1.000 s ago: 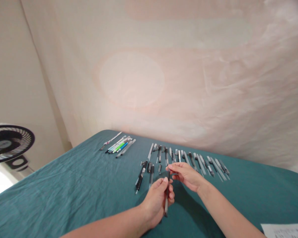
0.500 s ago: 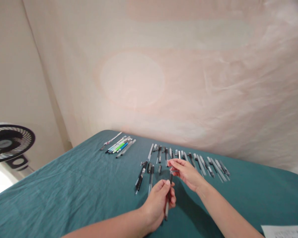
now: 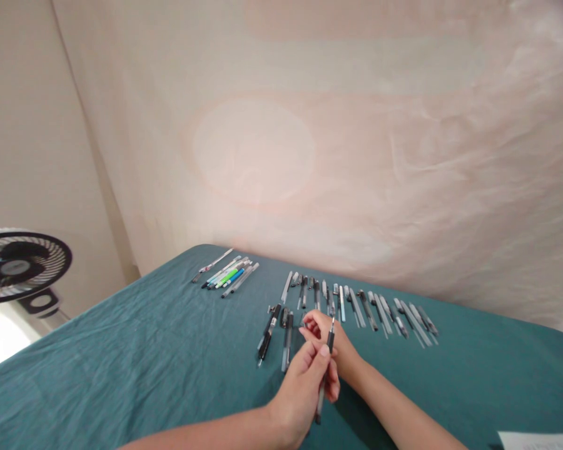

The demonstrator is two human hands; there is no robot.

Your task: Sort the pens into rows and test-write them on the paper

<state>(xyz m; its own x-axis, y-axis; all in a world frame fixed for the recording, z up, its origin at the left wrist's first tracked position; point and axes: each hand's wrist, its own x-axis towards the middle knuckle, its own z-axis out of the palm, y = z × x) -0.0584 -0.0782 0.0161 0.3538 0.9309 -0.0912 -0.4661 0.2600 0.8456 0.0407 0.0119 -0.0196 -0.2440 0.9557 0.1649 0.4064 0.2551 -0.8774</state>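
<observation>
My left hand (image 3: pixel 307 387) is closed around a black and grey pen (image 3: pixel 327 359), held nearly upright with its tip pointing away from me. My right hand (image 3: pixel 326 340) lies just behind it, reaching left over the teal cloth toward the small parts near two black pens (image 3: pixel 274 331). Its fingers are curled; whether they pinch anything is hidden by my left hand. Behind both hands a row of several grey and black pens and caps (image 3: pixel 370 306) is laid out side by side.
A bundle of coloured pens (image 3: pixel 228 275) lies at the back left of the teal-covered table (image 3: pixel 122 362). A fan (image 3: pixel 19 265) stands off the table's left edge. A white sheet of paper (image 3: pixel 539 440) lies at the near right corner. A pale cloth backdrop hangs behind.
My right hand has let go of the pen's tip and moved left and nearer, behind my left hand. My left hand has shifted slightly right with the pen.
</observation>
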